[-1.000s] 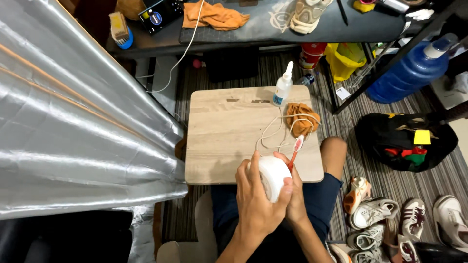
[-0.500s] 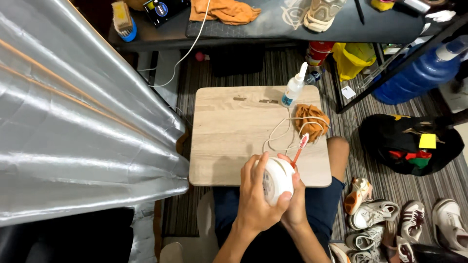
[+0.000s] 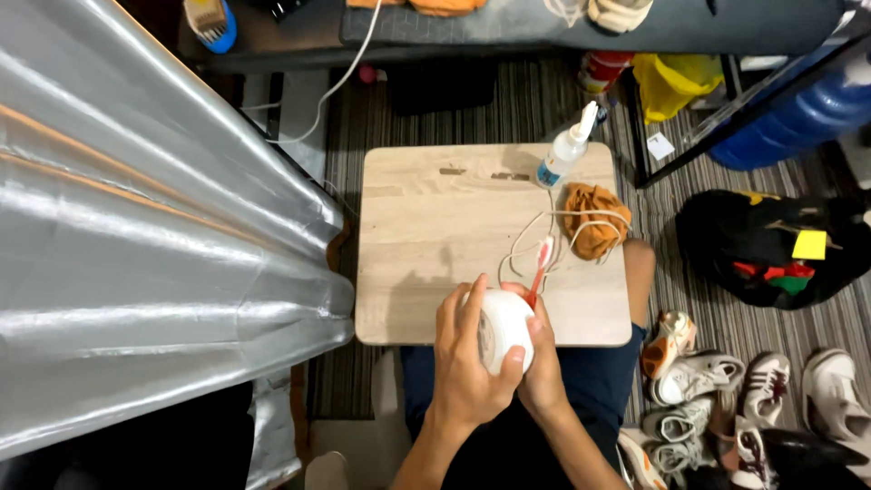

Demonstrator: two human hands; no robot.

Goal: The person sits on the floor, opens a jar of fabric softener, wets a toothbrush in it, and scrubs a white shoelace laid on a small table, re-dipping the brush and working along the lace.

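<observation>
nearby, squeeze bottle (image 3: 568,154), orange cloth (image 3: 594,220), white laces (image 3: 535,240)

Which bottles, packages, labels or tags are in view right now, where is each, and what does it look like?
Squeeze bottle: far right of the wooden table, clear with white nozzle, blue label.
Water jug: floor, upper right, large, translucent blue.
Yellow tag: on the black bag, right of table, rectangular.
Red can: beyond the table, cylindrical, partly hidden.
</observation>
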